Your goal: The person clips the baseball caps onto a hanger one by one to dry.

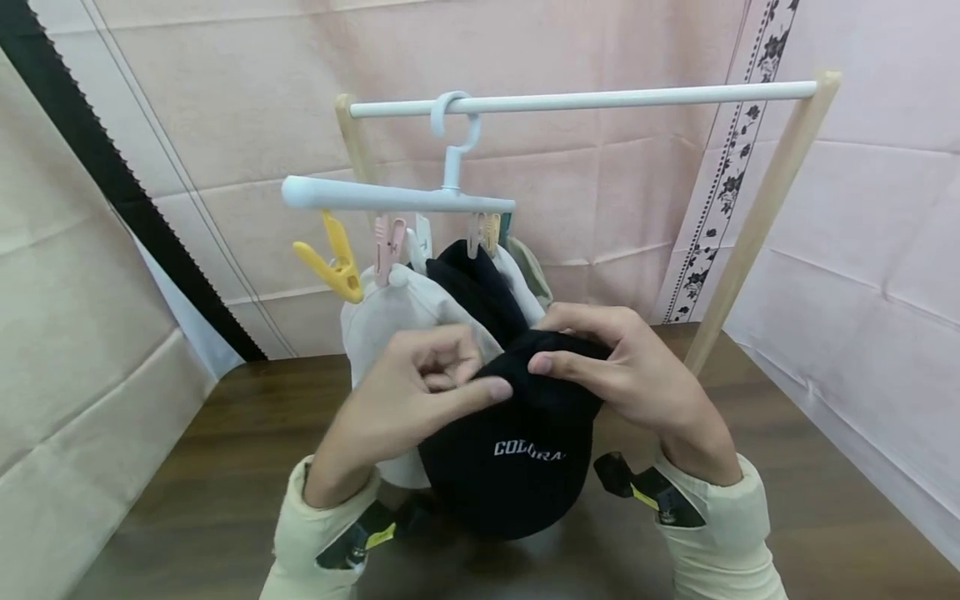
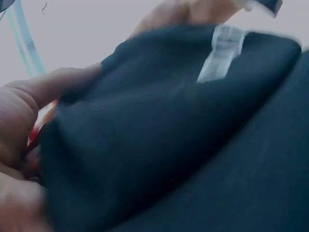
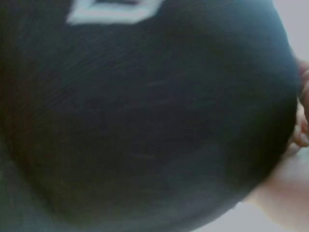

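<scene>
Both hands hold a black cap with white lettering on its front, below the hanger. My left hand pinches the cap's upper left edge, thumb lying along the outside. Higher up on the right, my right hand grips the edge between thumb and fingers. A white label shows inside the cap in the left wrist view. The right wrist view is mostly filled by the cap's dark cloth. Just behind hang a white cap and another dark cap.
A light blue hanger hooks over the white rail of a stand with wooden posts. A yellow clip dangles at its near end, holding nothing. A pink clip grips the white cap. Below is a brown wooden tabletop.
</scene>
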`<state>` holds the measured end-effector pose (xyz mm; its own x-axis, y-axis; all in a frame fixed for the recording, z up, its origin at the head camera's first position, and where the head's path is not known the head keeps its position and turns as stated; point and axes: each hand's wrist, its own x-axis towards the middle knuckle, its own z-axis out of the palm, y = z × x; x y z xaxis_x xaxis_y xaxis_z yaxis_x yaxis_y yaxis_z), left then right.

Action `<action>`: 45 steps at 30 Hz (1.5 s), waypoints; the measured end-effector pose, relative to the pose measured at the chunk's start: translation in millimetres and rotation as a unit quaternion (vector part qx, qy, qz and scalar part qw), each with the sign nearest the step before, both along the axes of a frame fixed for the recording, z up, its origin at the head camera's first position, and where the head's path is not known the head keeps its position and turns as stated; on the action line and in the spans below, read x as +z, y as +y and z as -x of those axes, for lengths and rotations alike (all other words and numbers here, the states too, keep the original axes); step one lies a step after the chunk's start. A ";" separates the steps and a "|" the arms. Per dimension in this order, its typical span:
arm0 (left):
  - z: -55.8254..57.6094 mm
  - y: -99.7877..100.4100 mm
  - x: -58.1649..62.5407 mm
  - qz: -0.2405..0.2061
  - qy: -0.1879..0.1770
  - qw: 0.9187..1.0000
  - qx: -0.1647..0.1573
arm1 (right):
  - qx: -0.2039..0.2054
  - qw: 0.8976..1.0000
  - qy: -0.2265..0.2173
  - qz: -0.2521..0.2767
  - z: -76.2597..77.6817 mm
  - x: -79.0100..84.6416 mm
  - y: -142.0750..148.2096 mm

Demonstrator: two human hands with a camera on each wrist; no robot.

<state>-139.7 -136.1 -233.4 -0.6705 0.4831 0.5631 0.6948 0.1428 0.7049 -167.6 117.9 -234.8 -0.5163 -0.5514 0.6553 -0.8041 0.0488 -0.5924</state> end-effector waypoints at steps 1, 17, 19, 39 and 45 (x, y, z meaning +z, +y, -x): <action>-1.2 -6.9 1.8 0.002 0.000 1.000 0.016 | 0.000 1.000 0.005 0.002 -0.1 -0.2 -1.3; 13.0 -23.5 17.3 -0.280 0.073 0.955 0.066 | -0.072 0.993 0.073 -0.053 1.5 -3.1 -12.1; 17.3 -12.9 20.2 -0.340 0.046 0.939 0.008 | -0.087 0.991 0.083 -0.059 1.8 -1.2 -15.3; 12.3 0.6 27.4 -0.323 0.104 0.933 0.118 | -0.093 0.981 0.157 -0.063 4.4 -2.8 -33.4; 8.6 3.6 14.8 -0.226 0.133 0.952 0.157 | -0.077 0.983 0.156 -0.053 1.9 -3.6 -40.1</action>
<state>-148.3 -132.5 -218.6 -0.5467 -0.0493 0.8359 0.8305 0.0959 0.5488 -169.5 77.8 -238.5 -0.3821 -0.5569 0.7375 -0.9241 0.2320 -0.3037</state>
